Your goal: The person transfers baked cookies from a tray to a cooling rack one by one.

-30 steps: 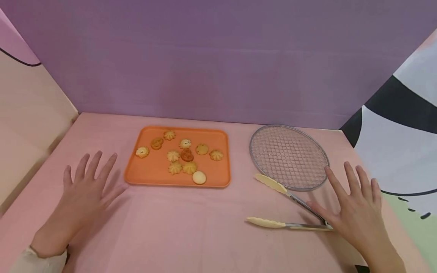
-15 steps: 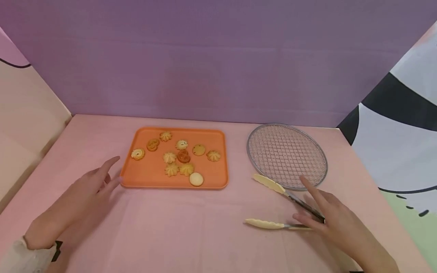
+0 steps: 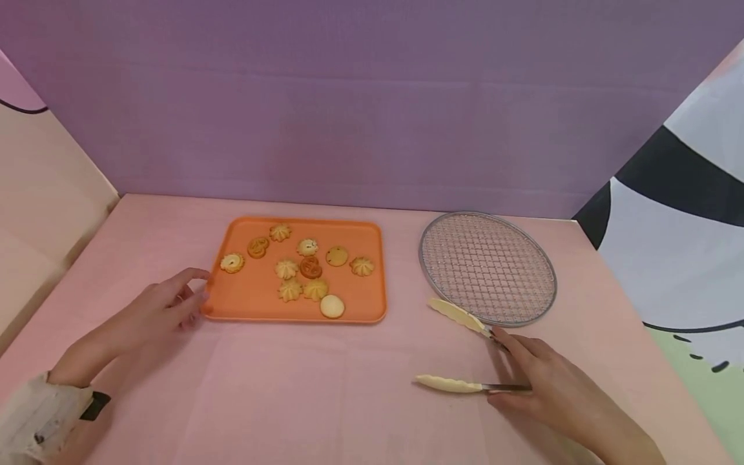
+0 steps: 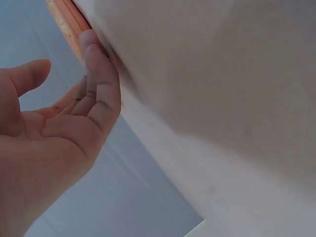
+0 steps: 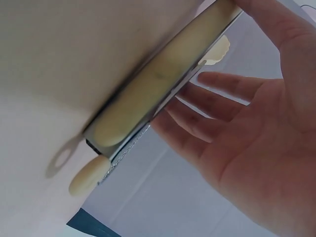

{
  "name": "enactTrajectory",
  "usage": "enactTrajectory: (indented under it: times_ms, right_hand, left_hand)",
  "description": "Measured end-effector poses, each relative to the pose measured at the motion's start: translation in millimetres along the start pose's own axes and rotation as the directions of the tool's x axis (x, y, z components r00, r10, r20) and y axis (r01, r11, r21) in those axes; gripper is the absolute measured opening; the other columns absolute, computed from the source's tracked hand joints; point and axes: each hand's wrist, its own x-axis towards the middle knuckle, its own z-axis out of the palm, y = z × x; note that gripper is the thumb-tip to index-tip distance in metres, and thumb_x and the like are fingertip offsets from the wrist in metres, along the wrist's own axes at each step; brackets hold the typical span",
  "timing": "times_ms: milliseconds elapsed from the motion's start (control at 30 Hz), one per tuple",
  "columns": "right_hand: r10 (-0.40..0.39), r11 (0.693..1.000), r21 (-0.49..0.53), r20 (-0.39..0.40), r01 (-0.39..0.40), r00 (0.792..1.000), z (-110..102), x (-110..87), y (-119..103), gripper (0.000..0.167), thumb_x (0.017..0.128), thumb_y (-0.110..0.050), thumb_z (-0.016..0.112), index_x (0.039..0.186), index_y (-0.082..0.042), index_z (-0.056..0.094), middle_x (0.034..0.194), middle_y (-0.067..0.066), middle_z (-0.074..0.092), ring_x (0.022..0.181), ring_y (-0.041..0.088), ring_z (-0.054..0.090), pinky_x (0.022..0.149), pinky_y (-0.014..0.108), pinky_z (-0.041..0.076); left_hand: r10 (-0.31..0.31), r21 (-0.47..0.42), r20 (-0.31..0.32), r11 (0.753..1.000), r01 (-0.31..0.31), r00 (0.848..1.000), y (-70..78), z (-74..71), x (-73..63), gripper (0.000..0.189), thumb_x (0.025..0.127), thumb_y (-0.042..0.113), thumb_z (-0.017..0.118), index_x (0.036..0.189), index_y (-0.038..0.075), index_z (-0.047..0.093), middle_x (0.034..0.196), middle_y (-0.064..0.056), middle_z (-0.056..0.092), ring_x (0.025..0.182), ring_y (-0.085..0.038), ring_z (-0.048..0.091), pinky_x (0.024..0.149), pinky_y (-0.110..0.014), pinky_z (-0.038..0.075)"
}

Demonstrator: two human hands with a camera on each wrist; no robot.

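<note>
An orange tray bearing several small cookies lies at centre left in the head view. At its left edge is my left hand, its fingertips right at the rim; in the left wrist view the thumb stands apart from the bent fingers. My right hand reaches over metal tongs with cream tips, spread open on the table. Its index finger is at the far arm and its thumb beside the near arm. The right wrist view shows extended fingers along the handle. The hand hides the tongs' hinge.
A round wire mesh rack lies at the right, just behind the tongs. Pink cloth covers the table. A purple panel rises at the back, with printed walls at the sides.
Both hands came down from spread-fingered poses. The left moved right to the tray's left edge, and the right moved left onto the tongs. Tray, rack and tongs keep their places.
</note>
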Motion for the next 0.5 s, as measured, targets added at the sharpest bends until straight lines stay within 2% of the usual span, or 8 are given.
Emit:
enactTrajectory:
  times_ms: [67,167,300,500]
  right_hand:
    - [0.002,1.0,-0.017,-0.003,-0.002,1.0,0.3,0.6,0.0,0.094,0.07,-0.047,0.087,0.143,-0.003,0.048,0.127,0.019,0.057,0.115,0.036,0.058,0.088,0.054,0.052]
    - [0.018,1.0,-0.024,0.011,-0.018,1.0,0.9,1.3,0.9,0.093,0.069,-0.046,0.088,0.137,0.004,0.051,0.126,0.021,0.057,0.114,0.037,0.057,0.09,0.054,0.052]
    - [0.033,0.999,-0.015,0.029,-0.032,0.999,0.7,3.9,3.1,0.092,0.068,-0.048,0.088,0.134,0.005,0.053,0.125,0.021,0.057,0.113,0.038,0.057,0.091,0.054,0.051]
    - [0.026,1.0,-0.011,0.054,-0.026,0.998,-0.4,8.2,4.5,0.094,0.068,-0.055,0.086,0.133,0.005,0.053,0.123,0.02,0.058,0.111,0.037,0.058,0.089,0.054,0.052]
  left_hand:
    - [-0.001,-0.056,0.02,0.998,0.002,1.0,-2.3,-0.5,1.4,0.033,0.104,0.013,0.054,0.132,-0.001,0.046,0.08,-0.006,0.061,0.066,-0.016,0.06,0.058,-0.027,0.053]
    - [-0.012,-0.124,0.064,0.992,0.02,0.998,-4.9,-2.0,3.2,0.028,0.104,0.012,0.052,0.129,-0.002,0.047,0.078,-0.007,0.061,0.065,-0.017,0.059,0.057,-0.027,0.052]
    - [-0.049,-0.168,0.116,0.983,0.068,0.992,-8.0,-4.6,5.5,0.028,0.104,0.011,0.052,0.128,-0.001,0.048,0.079,-0.009,0.06,0.068,-0.018,0.058,0.059,-0.027,0.052]
    - [-0.07,-0.206,0.138,0.974,0.098,0.988,-10.3,-6.9,7.3,0.03,0.1,0.005,0.056,0.127,-0.003,0.047,0.079,-0.01,0.06,0.066,-0.018,0.058,0.059,-0.027,0.053]
